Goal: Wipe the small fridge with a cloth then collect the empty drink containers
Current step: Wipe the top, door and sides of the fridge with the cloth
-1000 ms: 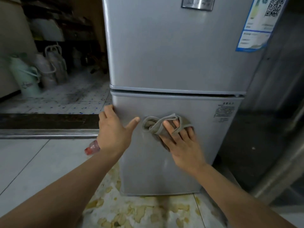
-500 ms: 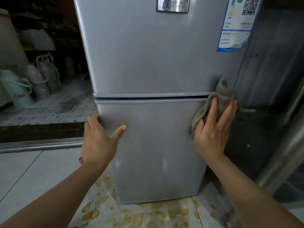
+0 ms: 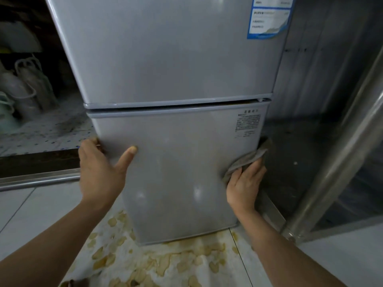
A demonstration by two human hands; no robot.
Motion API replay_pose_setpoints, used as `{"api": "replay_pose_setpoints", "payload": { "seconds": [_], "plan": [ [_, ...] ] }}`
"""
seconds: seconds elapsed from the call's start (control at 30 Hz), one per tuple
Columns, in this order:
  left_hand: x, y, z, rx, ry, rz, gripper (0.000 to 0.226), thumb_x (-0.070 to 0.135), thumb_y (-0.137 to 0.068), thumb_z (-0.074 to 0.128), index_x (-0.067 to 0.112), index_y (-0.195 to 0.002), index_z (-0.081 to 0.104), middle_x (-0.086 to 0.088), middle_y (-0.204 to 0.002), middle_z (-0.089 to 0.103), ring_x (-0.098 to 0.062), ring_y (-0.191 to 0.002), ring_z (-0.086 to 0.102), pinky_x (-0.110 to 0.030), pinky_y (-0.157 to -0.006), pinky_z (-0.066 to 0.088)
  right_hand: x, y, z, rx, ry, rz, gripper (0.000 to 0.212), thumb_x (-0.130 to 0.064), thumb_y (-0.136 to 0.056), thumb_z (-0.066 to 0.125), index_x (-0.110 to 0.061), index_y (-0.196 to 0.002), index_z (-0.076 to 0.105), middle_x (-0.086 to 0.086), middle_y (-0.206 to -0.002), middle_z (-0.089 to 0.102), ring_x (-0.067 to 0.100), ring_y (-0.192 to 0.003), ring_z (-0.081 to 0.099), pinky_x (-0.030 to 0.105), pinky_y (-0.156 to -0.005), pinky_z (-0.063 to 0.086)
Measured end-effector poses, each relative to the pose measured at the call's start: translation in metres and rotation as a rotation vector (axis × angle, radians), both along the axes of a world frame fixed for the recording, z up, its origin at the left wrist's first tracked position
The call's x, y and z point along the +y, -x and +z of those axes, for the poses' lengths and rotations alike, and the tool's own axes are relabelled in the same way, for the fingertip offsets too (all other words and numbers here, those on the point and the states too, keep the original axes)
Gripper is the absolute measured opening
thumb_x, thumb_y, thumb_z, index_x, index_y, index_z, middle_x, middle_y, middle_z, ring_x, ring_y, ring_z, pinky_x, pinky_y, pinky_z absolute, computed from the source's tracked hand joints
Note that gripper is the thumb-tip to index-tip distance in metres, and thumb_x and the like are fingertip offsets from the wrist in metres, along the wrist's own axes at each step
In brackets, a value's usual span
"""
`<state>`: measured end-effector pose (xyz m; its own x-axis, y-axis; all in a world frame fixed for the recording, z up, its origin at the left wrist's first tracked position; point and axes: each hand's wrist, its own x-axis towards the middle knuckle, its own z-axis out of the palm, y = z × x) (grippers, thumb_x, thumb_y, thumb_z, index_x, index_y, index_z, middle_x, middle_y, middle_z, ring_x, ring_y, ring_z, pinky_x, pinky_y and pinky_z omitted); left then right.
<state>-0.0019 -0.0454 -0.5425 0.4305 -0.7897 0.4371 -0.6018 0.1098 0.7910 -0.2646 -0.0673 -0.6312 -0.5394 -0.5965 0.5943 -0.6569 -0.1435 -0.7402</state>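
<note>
Small two-door grey fridge, seen from a head-worn camera, upright on a pale tiled floor. Upper and lower doors parted by a narrow dark seam across the middle of the view. Blue-and-white label on the upper door at 1 o'clock; block of small printed text near the top right corner of the lower door.

Left hand at 9 o'clock of the lower door, laid against its left edge: thumb stretched flat across the door front, fingers wrapped round the edge and mostly hidden behind it, so spread or pressed together cannot be told.

Right hand at 3 o'clock of the lower door, pressing a grey cloth onto the door's right edge. Fingers straight and close together over the lower part of the cloth; upper part of the cloth bunched and projecting above the fingertips, against the fridge's right side.

Yellowish flaky stains on the floor at 6 o'clock, directly before the fridge base. Pale plastic jugs with handles at 9 o'clock on a speckled floor behind a metal threshold strip, blurred. Metal post slanting at 3 to 4 o'clock, beside a dark metal wall.
</note>
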Motion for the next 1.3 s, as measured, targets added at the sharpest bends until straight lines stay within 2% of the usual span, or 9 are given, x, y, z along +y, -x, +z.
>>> {"api": "replay_pose_setpoints", "payload": {
  "seconds": [0.1, 0.3, 0.43, 0.67, 0.9, 1.07, 1.17, 1.23, 1.3],
  "plan": [
    [0.005, -0.005, -0.015, 0.024, -0.079, -0.061, 0.073, 0.063, -0.070, 0.061, 0.012, -0.120, 0.046, -0.009, -0.120, 0.055, -0.027, -0.108, 0.057, -0.051, -0.086, 0.052, 0.005, 0.005, 0.016, -0.054, -0.030, 0.039, 0.064, -0.007, -0.090, 0.049, 0.006, -0.144, 0.018, 0.033, -0.135, 0.032, 0.044, -0.121, 0.038, 0.040, -0.106, 0.027],
    [0.020, 0.004, -0.060, -0.058, -0.162, 0.021, 0.056, 0.051, -0.077, 0.065, 0.016, -0.115, 0.042, -0.008, -0.116, 0.056, -0.029, -0.104, 0.056, -0.052, -0.086, 0.050, -0.016, -0.016, 0.087, -0.106, 0.255, -0.193, 0.065, -0.025, -0.087, 0.041, 0.002, -0.144, 0.028, 0.030, -0.139, 0.031, 0.044, -0.124, 0.035, 0.037, -0.108, 0.020],
    [0.012, -0.002, -0.066, -0.059, -0.146, 0.016, 0.054, 0.052, -0.075, 0.064, 0.018, -0.108, 0.040, -0.008, -0.110, 0.056, -0.026, -0.096, 0.057, -0.046, -0.078, 0.051, -0.009, -0.035, 0.025, 0.048, 0.187, -0.174, 0.059, -0.018, -0.091, 0.041, 0.001, -0.145, 0.024, 0.037, -0.145, 0.018, 0.048, -0.135, 0.024, 0.043, -0.114, 0.017],
    [0.009, -0.007, -0.070, -0.116, -0.173, -0.021, 0.049, 0.051, -0.075, 0.064, 0.019, -0.100, 0.036, -0.009, -0.103, 0.056, -0.030, -0.090, 0.057, -0.049, -0.074, 0.050, 0.014, -0.065, -0.052, 0.054, -0.065, -0.023, 0.062, -0.024, -0.091, 0.030, 0.006, -0.144, 0.019, 0.047, -0.142, 0.001, 0.059, -0.136, 0.007, 0.060, -0.111, 0.020],
    [0.012, -0.005, -0.070, -0.108, -0.145, -0.025, 0.049, 0.055, -0.074, 0.063, 0.026, -0.099, 0.033, -0.004, -0.102, 0.057, -0.026, -0.089, 0.058, -0.045, -0.073, 0.051, -0.015, -0.057, 0.024, 0.105, 0.268, -0.150, 0.059, -0.024, -0.092, 0.036, 0.001, -0.144, 0.027, 0.042, -0.146, 0.012, 0.052, -0.138, 0.011, 0.059, -0.113, 0.014],
    [0.009, -0.006, -0.074, -0.073, -0.132, -0.020, 0.053, 0.065, -0.066, 0.057, 0.030, -0.097, 0.033, -0.004, -0.103, 0.058, -0.027, -0.092, 0.058, -0.049, -0.076, 0.052, -0.003, -0.067, -0.044, 0.610, 0.214, 0.051, 0.049, -0.029, -0.095, 0.038, -0.014, -0.140, 0.031, 0.033, -0.147, 0.010, 0.052, -0.137, 0.011, 0.063, -0.111, 0.018],
    [0.007, -0.005, -0.074, -0.071, -0.139, -0.022, 0.054, 0.064, -0.067, 0.058, 0.028, -0.098, 0.033, -0.005, -0.103, 0.058, -0.027, -0.090, 0.059, -0.050, -0.075, 0.052, 0.006, -0.063, -0.083, 0.897, 0.121, 0.168, 0.048, -0.031, -0.090, 0.047, -0.025, -0.135, 0.033, 0.020, -0.145, 0.010, 0.043, -0.135, 0.011, 0.064, -0.103, 0.031],
    [0.006, -0.005, -0.073, -0.080, -0.145, -0.024, 0.053, 0.060, -0.070, 0.061, 0.025, -0.099, 0.034, -0.006, -0.102, 0.058, -0.028, -0.089, 0.059, -0.050, -0.074, 0.052, 0.009, -0.060, -0.081, 0.959, 0.105, 0.171, 0.059, -0.027, -0.078, 0.064, -0.027, -0.131, 0.037, 0.018, -0.142, 0.019, 0.041, -0.135, 0.014, 0.064, -0.096, 0.036],
    [0.006, -0.005, -0.071, -0.079, -0.147, -0.019, 0.052, 0.058, -0.071, 0.063, 0.025, -0.098, 0.034, -0.006, -0.102, 0.058, -0.028, -0.089, 0.058, -0.050, -0.074, 0.052, 0.007, -0.061, -0.054, 0.963, 0.164, 0.192, 0.066, -0.024, -0.073, 0.070, -0.029, -0.131, 0.038, 0.015, -0.145, 0.019, 0.040, -0.135, 0.018, 0.060, -0.099, 0.034]
  ]
}}
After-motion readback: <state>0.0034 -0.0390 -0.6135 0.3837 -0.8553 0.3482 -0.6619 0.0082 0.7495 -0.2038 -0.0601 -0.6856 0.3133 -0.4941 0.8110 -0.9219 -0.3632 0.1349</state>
